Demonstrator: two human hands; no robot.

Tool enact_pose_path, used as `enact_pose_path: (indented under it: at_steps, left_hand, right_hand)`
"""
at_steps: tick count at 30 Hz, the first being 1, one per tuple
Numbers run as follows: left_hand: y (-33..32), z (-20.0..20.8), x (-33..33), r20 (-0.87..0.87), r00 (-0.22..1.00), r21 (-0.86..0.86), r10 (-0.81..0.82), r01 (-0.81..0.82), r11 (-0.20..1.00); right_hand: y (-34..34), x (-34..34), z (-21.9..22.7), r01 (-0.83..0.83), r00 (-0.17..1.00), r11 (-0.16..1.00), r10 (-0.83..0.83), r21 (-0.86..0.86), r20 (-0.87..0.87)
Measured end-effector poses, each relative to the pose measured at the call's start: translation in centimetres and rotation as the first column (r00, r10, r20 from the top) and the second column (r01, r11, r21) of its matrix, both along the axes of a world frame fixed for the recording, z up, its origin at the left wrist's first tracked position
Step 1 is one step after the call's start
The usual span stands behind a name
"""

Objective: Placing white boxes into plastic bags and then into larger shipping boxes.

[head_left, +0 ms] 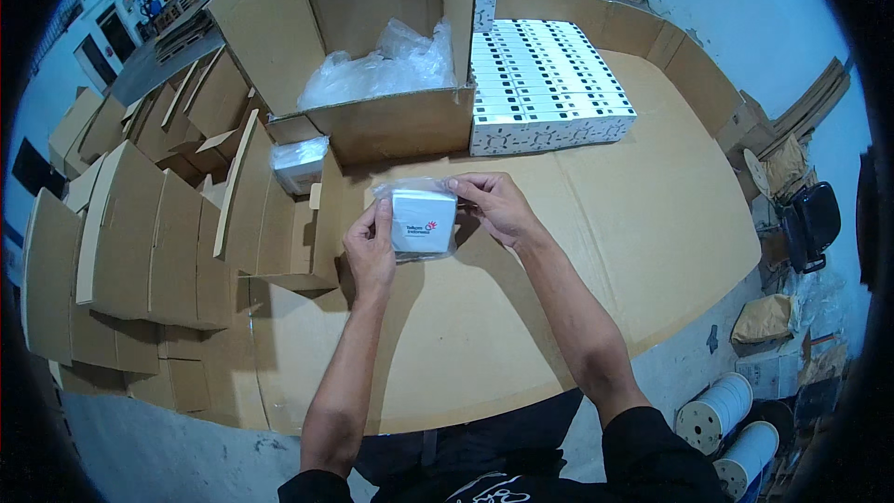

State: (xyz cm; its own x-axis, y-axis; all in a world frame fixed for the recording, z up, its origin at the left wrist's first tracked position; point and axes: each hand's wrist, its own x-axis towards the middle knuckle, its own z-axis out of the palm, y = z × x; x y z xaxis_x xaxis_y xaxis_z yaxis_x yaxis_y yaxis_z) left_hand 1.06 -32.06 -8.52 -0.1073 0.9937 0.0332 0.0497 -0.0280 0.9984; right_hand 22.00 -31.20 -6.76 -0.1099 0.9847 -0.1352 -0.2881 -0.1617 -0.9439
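Between my two hands is a small white square box (pixel 422 222) in a clear plastic bag, its printed face turned up. My left hand (pixel 371 247) pinches the bag's left side between thumb and fingers. At the upper right corner my right hand (pixel 494 205) grips the plastic, thumb on top. To the left of my hands stands an open cardboard carton (pixel 321 233) with a wrapped white box (pixel 300 164) inside it. Behind them, a large open carton (pixel 400 126) holds crumpled clear plastic bags (pixel 382 70).
Stacked flat white boxes (pixel 549 93) form a block at the back of the cardboard-covered table (pixel 652 214). Several open cartons (pixel 140 233) crowd the left side. Cable spools (pixel 722 410) stand on the floor at lower right, and a black chair (pixel 812 224) is at the right.
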Motion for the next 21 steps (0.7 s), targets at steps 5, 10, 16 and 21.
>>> enact_pose_path:
  at_steps: [5,10,16,21]
  left_hand:
    - [-0.4,1.2,-0.3,-0.026,1.000,0.159,0.007,-0.003,0.987]
    - [0.2,-0.2,0.4,0.349,0.932,0.126,-0.100,0.059,0.990]
    - [0.9,-1.2,0.7,0.643,0.738,0.165,-0.205,0.129,0.978]
    - [0.9,-0.4,0.8,0.471,0.860,0.185,-0.196,0.121,0.975]
  right_hand:
    - [-0.2,0.2,1.1,-0.026,0.997,0.990,0.036,0.139,-0.071]
    - [-0.2,-0.6,1.0,0.019,0.976,0.966,0.038,0.260,-0.213]
    - [-0.7,-1.0,1.6,-0.127,0.982,0.976,0.098,0.179,0.163]
    - [-0.8,-0.6,0.8,-0.134,0.973,0.983,0.106,0.128,0.207]
